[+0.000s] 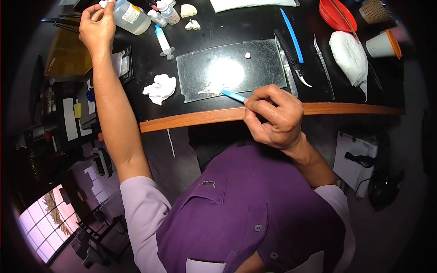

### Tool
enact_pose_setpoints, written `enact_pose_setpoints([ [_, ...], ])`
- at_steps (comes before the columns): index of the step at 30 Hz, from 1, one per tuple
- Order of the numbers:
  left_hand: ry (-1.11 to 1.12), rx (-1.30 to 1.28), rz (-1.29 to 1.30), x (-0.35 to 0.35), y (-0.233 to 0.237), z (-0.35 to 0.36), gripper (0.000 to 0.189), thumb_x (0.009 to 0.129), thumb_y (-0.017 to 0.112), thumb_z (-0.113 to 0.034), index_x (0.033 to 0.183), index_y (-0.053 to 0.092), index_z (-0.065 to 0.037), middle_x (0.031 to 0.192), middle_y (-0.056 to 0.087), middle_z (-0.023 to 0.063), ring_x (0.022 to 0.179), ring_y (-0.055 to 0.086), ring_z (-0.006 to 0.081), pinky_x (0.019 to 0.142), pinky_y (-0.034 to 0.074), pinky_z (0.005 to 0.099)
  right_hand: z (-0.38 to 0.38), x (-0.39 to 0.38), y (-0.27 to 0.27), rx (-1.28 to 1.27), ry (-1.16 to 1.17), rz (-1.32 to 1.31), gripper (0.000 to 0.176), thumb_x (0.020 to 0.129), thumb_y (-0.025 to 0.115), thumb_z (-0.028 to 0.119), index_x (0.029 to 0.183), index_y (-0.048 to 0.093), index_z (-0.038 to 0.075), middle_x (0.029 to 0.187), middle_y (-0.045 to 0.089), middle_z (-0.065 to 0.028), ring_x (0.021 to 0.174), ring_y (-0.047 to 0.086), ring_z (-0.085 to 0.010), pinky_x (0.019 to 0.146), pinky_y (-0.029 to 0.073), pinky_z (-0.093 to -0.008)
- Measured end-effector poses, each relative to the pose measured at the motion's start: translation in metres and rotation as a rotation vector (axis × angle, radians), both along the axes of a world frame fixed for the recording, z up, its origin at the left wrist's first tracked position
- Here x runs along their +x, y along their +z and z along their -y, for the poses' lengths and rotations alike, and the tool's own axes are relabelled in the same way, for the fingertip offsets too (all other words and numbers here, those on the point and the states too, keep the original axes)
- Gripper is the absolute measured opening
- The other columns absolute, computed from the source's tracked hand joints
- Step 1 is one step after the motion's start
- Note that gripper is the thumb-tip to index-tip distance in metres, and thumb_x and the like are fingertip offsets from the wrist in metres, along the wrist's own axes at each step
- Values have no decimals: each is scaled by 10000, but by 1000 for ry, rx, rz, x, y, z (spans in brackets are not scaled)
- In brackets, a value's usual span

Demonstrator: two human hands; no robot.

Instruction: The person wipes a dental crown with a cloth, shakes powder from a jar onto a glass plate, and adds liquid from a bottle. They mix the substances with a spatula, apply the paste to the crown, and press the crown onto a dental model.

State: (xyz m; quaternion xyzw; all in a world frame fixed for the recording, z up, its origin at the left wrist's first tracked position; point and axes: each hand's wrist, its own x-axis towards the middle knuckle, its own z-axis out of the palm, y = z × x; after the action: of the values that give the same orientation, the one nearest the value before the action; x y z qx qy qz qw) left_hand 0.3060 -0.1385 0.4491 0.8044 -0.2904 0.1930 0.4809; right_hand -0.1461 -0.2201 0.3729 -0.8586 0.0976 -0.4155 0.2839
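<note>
At the upper left my left hand is closed, its fingertips pinching the white cap of a clear labelled bottle. My right hand grips a blue plastic spatula near the table's front edge. The spatula's tip touches a smear of white paste along the near side of a glass slab. Farther back on the slab sits a small white piece. Left of the slab lies a crumpled white tissue.
Behind the slab are a syringe, small bottles and plaster pieces. To the right lie tweezers, a blue stick, a metal instrument, a white wrapped bundle, a red bowl and a cup.
</note>
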Motion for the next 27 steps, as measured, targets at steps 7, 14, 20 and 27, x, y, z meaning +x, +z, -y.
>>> enact_pose_setpoints([
  [7,-183,-91,-38,-2,-2,-2,364,1008,765,-235,1247,737,38,1168,822,101,1073,715,119,1022,508,263,-1,1,1,18,-6,13,77,713,791,26,764,748,65,787,671,-19,570,616,-161,532,472,-308],
  [14,-332,-183,-146,16,-5,-12,535,1002,768,-193,1439,627,83,1255,794,117,1171,693,143,1064,498,285,2,-3,9,-9,68,-20,106,721,783,-62,809,745,-17,805,685,-85,638,685,-173,553,528,-287],
  [20,-378,-301,56,-63,24,-35,502,965,795,-53,1417,631,92,1323,748,177,1223,705,208,1087,516,307,1,-1,4,3,26,31,114,706,789,-35,794,753,27,814,688,-54,612,653,-169,561,496,-300],
  [27,-353,250,81,-210,5,-96,207,874,781,9,1078,798,-24,1016,787,109,919,730,225,865,555,329,0,-1,9,25,-38,-6,144,709,793,-47,802,727,41,753,688,-52,593,658,-184,544,487,-303],
])
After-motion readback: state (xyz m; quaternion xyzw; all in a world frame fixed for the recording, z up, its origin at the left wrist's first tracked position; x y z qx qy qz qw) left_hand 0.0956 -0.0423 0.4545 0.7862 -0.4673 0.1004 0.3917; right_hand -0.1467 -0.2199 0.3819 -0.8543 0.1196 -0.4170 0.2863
